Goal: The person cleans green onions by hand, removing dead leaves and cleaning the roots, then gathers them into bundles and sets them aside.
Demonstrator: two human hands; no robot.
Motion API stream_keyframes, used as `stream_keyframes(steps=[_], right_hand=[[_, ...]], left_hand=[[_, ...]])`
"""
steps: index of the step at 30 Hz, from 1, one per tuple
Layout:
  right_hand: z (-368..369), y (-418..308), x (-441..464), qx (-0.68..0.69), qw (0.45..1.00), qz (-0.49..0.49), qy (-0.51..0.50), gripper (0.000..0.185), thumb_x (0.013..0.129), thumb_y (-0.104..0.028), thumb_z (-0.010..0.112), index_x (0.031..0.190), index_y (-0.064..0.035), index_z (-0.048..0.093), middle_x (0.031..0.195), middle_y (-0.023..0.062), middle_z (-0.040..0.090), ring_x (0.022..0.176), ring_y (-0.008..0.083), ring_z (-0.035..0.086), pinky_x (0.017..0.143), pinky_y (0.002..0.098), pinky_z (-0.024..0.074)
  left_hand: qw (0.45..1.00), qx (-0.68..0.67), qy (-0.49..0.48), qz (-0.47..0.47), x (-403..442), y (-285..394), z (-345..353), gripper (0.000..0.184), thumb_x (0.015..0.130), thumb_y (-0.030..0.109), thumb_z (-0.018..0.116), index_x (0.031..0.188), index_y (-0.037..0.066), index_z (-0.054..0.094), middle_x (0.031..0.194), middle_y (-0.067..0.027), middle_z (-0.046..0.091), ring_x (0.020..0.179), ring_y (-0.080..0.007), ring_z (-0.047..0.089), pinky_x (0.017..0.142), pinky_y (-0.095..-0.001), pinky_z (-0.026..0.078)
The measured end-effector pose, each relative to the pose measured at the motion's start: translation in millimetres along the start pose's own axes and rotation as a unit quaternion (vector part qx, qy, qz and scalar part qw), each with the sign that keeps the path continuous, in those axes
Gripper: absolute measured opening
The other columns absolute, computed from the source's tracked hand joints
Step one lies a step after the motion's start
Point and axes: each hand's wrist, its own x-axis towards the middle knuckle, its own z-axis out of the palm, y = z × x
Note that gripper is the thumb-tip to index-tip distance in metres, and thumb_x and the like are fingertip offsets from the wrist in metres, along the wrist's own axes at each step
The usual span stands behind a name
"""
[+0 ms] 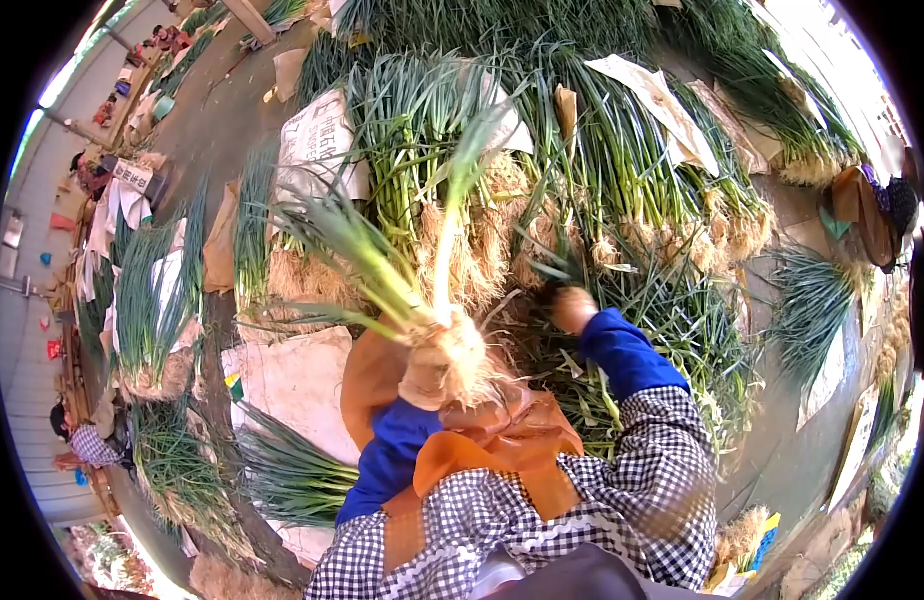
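Observation:
My left hand [420, 386] is closed around a few green onions [444, 265], held up in front of my chest. Their pale stems and leaves point up and away, and the shaggy roots [467, 362] hide most of my fingers. My right hand [574, 309] reaches forward over a heap of loose green leaves [647, 340]. Its fingers are dark and blurred, with a few leaf tips beside them, so their grip is unclear. An orange-brown apron [502, 435] covers my lap below both hands.
Rows of green onions [402, 150] lie ahead, roots towards me, with white sacks [320, 140] among them. At my left, trimmed-looking onions [292, 460] rest on a pale sheet [297, 385]. More bundles [817, 305] lie right. Other people [94, 445] sit along the left wall.

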Motion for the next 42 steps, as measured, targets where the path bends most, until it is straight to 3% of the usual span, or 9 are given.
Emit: stream_keyframes(steps=[1,8,21,25,30,32,33,37,42], right_hand=[[144,44,26,0.214,0.923,0.166,0.272,0.03,0.082,-0.017,0.043,0.102,-0.0036,0.062,0.108,0.0118,0.061,0.103,0.0279,0.055,0.087,0.0353,0.0423],[117,97,-266,0.219,0.865,0.395,-0.218,0.039,0.085,-0.038,0.043,0.102,-0.0104,0.064,0.108,0.0097,0.06,0.105,0.0246,0.053,0.096,0.0379,0.0328],[-104,137,4,0.323,0.836,0.401,0.188,0.045,0.074,-0.045,0.065,0.098,-0.007,0.063,0.099,0.0109,0.063,0.09,0.0243,0.061,0.078,0.0356,0.0487],[-141,53,-65,0.809,0.504,0.248,0.172,0.031,0.079,-0.026,0.066,0.097,-0.0012,0.058,0.081,0.0082,0.061,0.068,0.0166,0.057,0.062,0.0323,0.0495],[-137,-62,-93,0.627,0.732,0.177,0.199,0.027,0.079,-0.024,0.066,0.09,-0.0006,0.056,0.081,0.0051,0.06,0.069,0.0131,0.055,0.059,0.0294,0.0475],[-103,-77,-70,0.943,0.305,0.023,0.133,0.031,0.088,-0.031,0.052,0.094,-0.0014,0.056,0.085,0.0029,0.059,0.069,0.0092,0.053,0.061,0.0256,0.0449],[-112,-74,-67,0.851,0.489,0.017,0.192,0.034,0.092,-0.034,0.046,0.098,-0.0014,0.056,0.086,0.0026,0.058,0.068,0.0085,0.052,0.061,0.0245,0.0438],[-112,-79,-46,0.948,0.264,-0.085,0.155,0.046,0.095,-0.039,0.037,0.112,0.0022,0.05,0.069,-0.0006,0.051,0.056,0.0056,0.045,0.048,0.0192,0.0345],[-109,-87,-33,0.777,0.44,0.245,0.379,0.054,0.093,-0.047,0.037,0.068,-0.0038,0.059,0.047,0.0014,0.045,0.04,0.0102,0.041,0.039,0.0243,0.0324]], left_hand=[[0.999,0.007,-0.008,0.033,-3,7,-3,0.044,0.064,0.004,0.063,0.104,0.008,0.045,0.081,-0.0034,0.047,0.072,-0.017,0.048,0.066,-0.0292,0.043],[0.991,0.09,0.011,0.099,4,20,-32,0.048,0.069,0.003,0.061,0.114,0.006,0.042,0.085,-0.0067,0.048,0.077,-0.0173,0.05,0.065,-0.0273,0.046],[0.987,-0.004,0.149,-0.063,32,-38,-62,0.036,0.075,-0.006,0.053,0.112,0.0,0.052,0.108,-0.0129,0.056,0.101,-0.0272,0.055,0.091,-0.04,0.045],[0.985,-0.018,0.15,-0.089,31,-55,-59,0.042,0.077,-0.006,0.053,0.118,0.0,0.049,0.134,-0.0174,0.04,0.115,-0.0251,0.047,0.098,-0.0363,0.039],[0.948,0.013,0.243,-0.206,14,-103,-59,0.027,0.08,-0.002,0.054,0.107,0.002,0.053,0.087,-0.0059,0.059,0.084,-0.0205,0.06,0.08,-0.0344,0.051],[0.954,-0.023,0.225,-0.197,3,-109,-68,0.027,0.08,-0.002,0.054,0.107,0.003,0.053,0.094,-0.0093,0.06,0.088,-0.0231,0.06,0.08,-0.0368,0.051],[0.952,-0.044,0.243,-0.182,2,-107,-62,0.027,0.081,-0.002,0.054,0.107,0.003,0.053,0.096,-0.0103,0.06,0.089,-0.0239,0.06,0.08,-0.0373,0.051],[0.965,-0.083,0.185,-0.169,1,-99,-56,0.028,0.081,-0.001,0.053,0.109,0.004,0.053,0.099,-0.0114,0.06,0.09,-0.0249,0.06,0.08,-0.0386,0.051],[0.967,-0.08,0.225,-0.085,3,-105,-80,0.03,0.081,-0.001,0.055,0.11,0.007,0.054,0.102,-0.0102,0.06,0.091,-0.0238,0.059,0.082,-0.0382,0.05]])
